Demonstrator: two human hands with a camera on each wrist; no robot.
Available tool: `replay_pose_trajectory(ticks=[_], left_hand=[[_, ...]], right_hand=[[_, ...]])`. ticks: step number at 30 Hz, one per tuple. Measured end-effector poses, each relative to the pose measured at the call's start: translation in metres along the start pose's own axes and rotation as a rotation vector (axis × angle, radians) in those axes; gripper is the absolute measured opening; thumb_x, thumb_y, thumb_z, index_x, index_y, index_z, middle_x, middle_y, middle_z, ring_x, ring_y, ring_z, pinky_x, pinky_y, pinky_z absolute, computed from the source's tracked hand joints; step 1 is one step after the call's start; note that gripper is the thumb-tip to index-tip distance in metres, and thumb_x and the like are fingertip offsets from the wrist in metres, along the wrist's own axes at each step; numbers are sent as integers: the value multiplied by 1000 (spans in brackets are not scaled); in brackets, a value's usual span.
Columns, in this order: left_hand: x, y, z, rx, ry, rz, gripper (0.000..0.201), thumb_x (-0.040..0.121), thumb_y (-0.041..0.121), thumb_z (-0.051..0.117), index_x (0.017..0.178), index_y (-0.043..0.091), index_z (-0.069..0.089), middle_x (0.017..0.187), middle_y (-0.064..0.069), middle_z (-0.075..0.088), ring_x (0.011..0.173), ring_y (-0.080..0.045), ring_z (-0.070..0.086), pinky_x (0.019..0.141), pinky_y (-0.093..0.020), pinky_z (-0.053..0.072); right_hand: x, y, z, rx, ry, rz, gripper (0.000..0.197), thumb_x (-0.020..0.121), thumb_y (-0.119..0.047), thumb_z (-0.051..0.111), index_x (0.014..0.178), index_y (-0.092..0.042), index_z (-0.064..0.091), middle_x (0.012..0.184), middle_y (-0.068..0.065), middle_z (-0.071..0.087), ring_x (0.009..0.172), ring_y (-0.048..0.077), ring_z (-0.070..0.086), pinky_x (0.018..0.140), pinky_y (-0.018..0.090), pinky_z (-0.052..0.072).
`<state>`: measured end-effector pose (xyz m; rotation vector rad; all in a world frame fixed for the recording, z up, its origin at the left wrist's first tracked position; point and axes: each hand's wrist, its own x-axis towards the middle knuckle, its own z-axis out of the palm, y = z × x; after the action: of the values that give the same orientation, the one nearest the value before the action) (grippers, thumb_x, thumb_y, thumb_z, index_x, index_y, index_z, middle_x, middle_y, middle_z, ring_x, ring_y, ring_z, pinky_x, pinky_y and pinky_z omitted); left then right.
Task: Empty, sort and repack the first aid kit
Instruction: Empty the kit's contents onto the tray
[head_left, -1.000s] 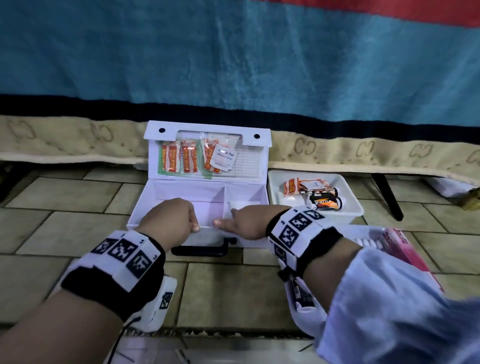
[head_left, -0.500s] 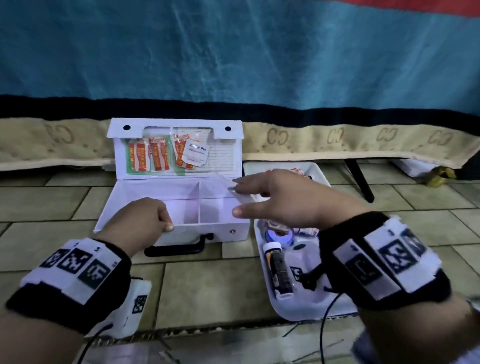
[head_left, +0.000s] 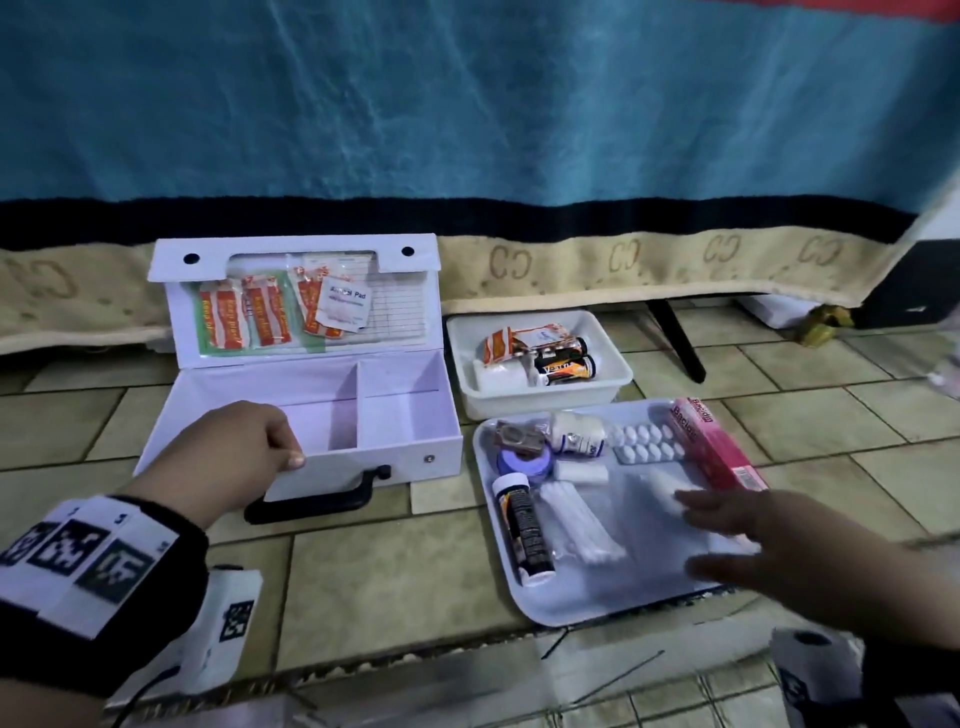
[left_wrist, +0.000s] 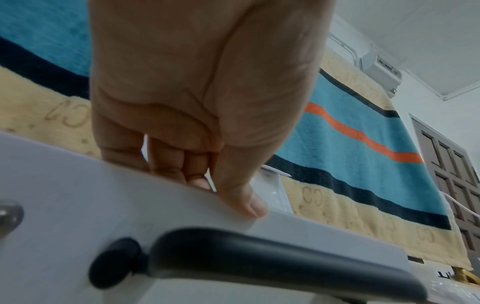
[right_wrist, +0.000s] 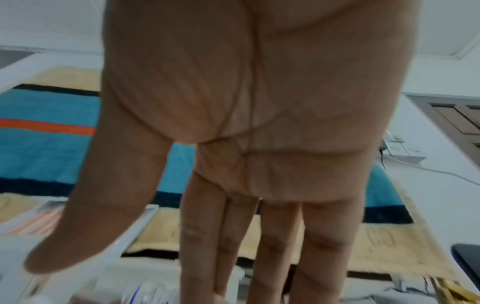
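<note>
Tiled floor (head_left: 363, 587): our L hand (head_left: 234, 447) grips kit (head_left: 374, 452) front wall, frame center-left; R hand (head_left: 769, 551), fingers straight and spread, over tray (head_left: 561, 603) lower right.

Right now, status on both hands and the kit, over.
Left hand grips front wall of open first aid kit; both compartments bare. Right hand open, fingers straight, over the flat tray of supplies. Nothing blocking.
</note>
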<state>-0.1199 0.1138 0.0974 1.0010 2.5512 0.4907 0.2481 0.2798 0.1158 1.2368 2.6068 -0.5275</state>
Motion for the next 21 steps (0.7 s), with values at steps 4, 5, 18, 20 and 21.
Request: replay_pose_trajectory(ticks=[4, 5, 18, 20, 21], left_hand=[[-1, -1, 1, -2, 19, -1, 17, 83, 15, 69, 67, 15, 62, 76, 1, 64, 70, -17, 58, 61, -29, 42], [-1, -1, 2, -3, 20, -3, 17, 83, 15, 69, 67, 15, 62, 77, 2, 63, 71, -17, 58, 62, -29, 42], [-3, -1, 1, -18, 5, -13, 24, 85, 16, 65, 63, 23, 57, 82, 9, 63, 85, -15, 59, 77, -29, 47], [-5, -2, 3, -33, 35, -13, 26, 85, 15, 62, 62, 24, 56, 86, 7, 64, 88, -16, 58, 79, -30, 47], [-7, -2, 4, -32, 49, -13, 26, 86, 15, 61, 63, 25, 55, 87, 6, 64, 90, -16, 58, 78, -29, 46]], right_hand=[[8, 4, 17, -44, -58, 25, 48, 82, -44, 66, 127, -28, 59, 145, -25, 36, 130, -3, 40, 89, 8, 26], [10, 1, 17, -59, -73, 24, 41, 84, -43, 65, 122, -28, 63, 146, -22, 37, 129, -1, 42, 89, 9, 28], [107, -179, -42, 39, 36, -444, 49, 90, -40, 57, 137, -26, 47, 135, -6, 53, 113, 12, 53, 96, 25, 40], [135, -199, -43, -41, -8, -444, 59, 91, -40, 55, 143, -20, 36, 146, -1, 43, 129, 16, 45, 104, 27, 35], [147, -207, -46, -85, -12, -426, 61, 91, -39, 55, 144, -16, 33, 148, 2, 39, 132, 19, 41, 107, 29, 33]])
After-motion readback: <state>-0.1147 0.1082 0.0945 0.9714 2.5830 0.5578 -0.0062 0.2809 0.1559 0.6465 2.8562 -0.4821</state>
